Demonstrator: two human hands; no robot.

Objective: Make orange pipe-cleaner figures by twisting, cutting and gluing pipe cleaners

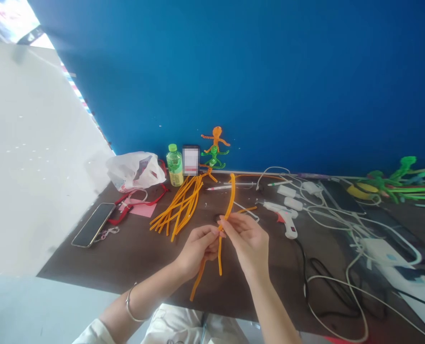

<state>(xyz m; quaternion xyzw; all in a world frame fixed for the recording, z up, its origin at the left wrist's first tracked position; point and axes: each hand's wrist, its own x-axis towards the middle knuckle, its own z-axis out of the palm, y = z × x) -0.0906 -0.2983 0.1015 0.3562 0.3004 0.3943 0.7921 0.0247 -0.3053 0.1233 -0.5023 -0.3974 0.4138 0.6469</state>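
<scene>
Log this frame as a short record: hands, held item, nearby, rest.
left hand: pinching the held item, bangle on wrist
right hand: pinching the same item
held: orange pipe cleaners
nearby: orange pipe cleaner pile, glue gun
rest: phone, bottle, plastic bag, orange figure, green figure

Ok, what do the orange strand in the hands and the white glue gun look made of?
The orange pipe cleaner looks like matte, fuzzy chenille fibre, probably over a wire core, since it stays bent. The glue gun looks like smooth white moulded plastic with a faint sheen; its inside is hidden.
</scene>
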